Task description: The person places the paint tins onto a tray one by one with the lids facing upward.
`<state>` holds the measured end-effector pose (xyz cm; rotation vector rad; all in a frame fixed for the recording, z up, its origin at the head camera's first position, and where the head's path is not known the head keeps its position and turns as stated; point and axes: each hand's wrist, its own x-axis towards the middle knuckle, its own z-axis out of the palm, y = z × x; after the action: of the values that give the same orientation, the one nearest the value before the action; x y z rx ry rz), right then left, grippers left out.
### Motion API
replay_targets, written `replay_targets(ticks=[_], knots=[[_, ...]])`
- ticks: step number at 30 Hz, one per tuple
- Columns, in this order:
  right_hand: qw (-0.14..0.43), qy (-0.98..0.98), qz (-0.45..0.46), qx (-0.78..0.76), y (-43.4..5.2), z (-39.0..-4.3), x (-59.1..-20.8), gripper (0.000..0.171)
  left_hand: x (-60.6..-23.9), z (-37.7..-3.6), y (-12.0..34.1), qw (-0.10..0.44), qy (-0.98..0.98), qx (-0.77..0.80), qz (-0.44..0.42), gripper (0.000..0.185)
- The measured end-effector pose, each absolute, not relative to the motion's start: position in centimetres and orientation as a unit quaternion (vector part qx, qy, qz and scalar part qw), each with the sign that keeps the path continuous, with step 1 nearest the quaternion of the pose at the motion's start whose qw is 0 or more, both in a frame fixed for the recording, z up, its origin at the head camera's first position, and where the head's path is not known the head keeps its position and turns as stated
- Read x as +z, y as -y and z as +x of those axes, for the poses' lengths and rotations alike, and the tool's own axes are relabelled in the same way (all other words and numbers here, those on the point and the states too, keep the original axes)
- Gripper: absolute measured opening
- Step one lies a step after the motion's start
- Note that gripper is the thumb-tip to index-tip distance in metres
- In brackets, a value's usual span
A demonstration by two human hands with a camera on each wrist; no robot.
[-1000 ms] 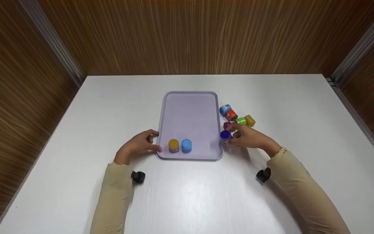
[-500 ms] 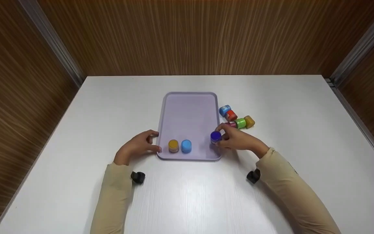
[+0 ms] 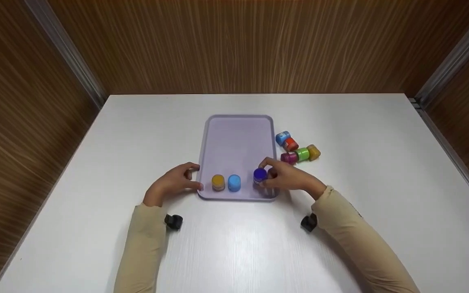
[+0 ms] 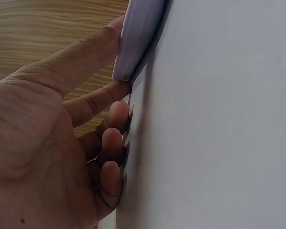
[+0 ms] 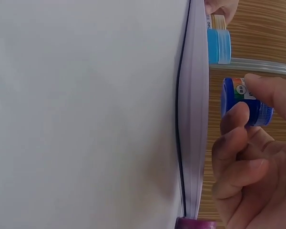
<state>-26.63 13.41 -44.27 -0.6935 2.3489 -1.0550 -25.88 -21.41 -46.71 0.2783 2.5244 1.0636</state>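
Now the right hand [image 3: 289,179] pinches a dark blue jar [image 3: 260,176] just over the lilac tray [image 3: 238,138] (seemingly not touching it), lower centre; the left hand [image 3: 173,183], fingers loosely curled, grips the tray's left edge.

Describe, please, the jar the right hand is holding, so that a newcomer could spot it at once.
Start at the lilac tray in the middle of the white table and look along its near edge. There the right hand pinches a small dark blue jar just above the tray. Its neighbours, a yellow jar and a light blue jar, stand untouched.
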Motion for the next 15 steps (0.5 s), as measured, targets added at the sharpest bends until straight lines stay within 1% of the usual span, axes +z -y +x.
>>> replay_targets(ticks=[6, 15], knots=[[0.226, -0.86, -0.265, -0.373, -12.9, -26.5, -44.3, 0.04, -46.7, -25.8, 21.5, 0.19, -0.898, 0.386, 0.098, 0.069], [0.226, -0.866, -0.273, -0.354, -12.3, -26.5, -44.5, 0.04, -46.6, -25.8, 21.6, 0.197, -0.892, 0.393, 0.107, 0.072]])
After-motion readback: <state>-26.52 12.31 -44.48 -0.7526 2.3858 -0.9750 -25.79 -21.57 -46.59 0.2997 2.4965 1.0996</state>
